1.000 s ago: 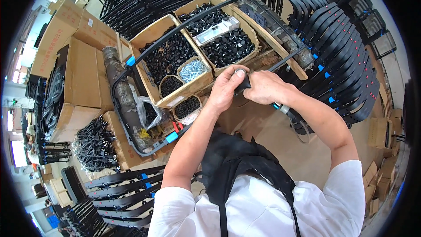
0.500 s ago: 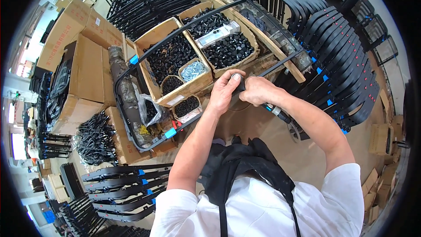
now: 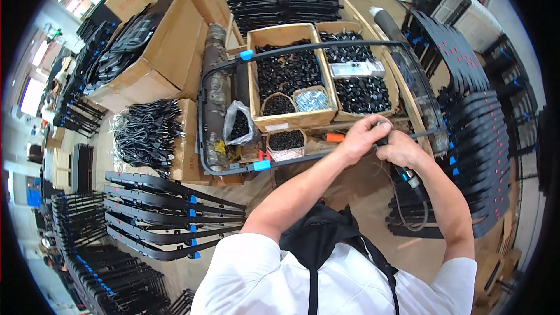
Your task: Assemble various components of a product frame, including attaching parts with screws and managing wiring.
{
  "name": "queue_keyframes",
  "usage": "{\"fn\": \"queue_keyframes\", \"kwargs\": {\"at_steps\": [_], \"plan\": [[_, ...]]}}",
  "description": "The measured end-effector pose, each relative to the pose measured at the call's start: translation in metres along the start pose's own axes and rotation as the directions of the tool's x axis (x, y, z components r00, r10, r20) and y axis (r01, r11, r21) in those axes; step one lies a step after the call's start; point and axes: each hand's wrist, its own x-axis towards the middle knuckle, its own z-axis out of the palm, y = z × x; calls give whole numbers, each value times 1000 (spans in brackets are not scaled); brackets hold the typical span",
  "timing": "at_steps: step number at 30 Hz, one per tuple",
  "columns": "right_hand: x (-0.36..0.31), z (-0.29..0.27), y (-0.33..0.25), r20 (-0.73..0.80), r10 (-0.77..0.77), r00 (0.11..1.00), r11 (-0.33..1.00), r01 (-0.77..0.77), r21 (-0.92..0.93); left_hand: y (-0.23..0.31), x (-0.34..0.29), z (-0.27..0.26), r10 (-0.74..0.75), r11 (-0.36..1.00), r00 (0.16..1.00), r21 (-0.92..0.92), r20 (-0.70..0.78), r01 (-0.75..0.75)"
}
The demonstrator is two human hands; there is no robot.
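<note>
A large black tubular frame (image 3: 202, 140) with blue clips lies across the boxes in front of me. At the right part of its near bar, my left hand (image 3: 363, 141) is closed, thumb on top, around a small dark piece I cannot make out. Right beside it, my right hand (image 3: 403, 150) grips a power screwdriver (image 3: 412, 179) with a black and silver body. Its cable loops down below the hand. The screwdriver's tip is hidden between the two hands, which nearly touch.
Under the frame stand a wooden box (image 3: 274, 121) of black parts with a tub of silver screws (image 3: 311, 100), and a carton (image 3: 392, 111) of black knobs. An orange-handled tool (image 3: 333, 137) lies near my left hand. Stacked black frames (image 3: 478, 157) crowd the right; more frames (image 3: 157, 216) stand left.
The whole view has swung, so boxes and frame sit farther right in it. My hands have shifted slightly right along the near bar, and the orange-handled tool is uncovered.
</note>
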Motion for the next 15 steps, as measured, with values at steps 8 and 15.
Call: {"fn": "queue_keyframes", "kwargs": {"at_steps": [8, 15], "plan": [[24, -35, -86, -159, -240, 958, 959, 260, 117, 114, 1, -44, 521, 779, 850, 454, -83, -433], [98, 44, -165, -173, -368, 914, 928, 347, -136, 111, -64, -200, -220, 931, 853, 159, -473, 328]]}}
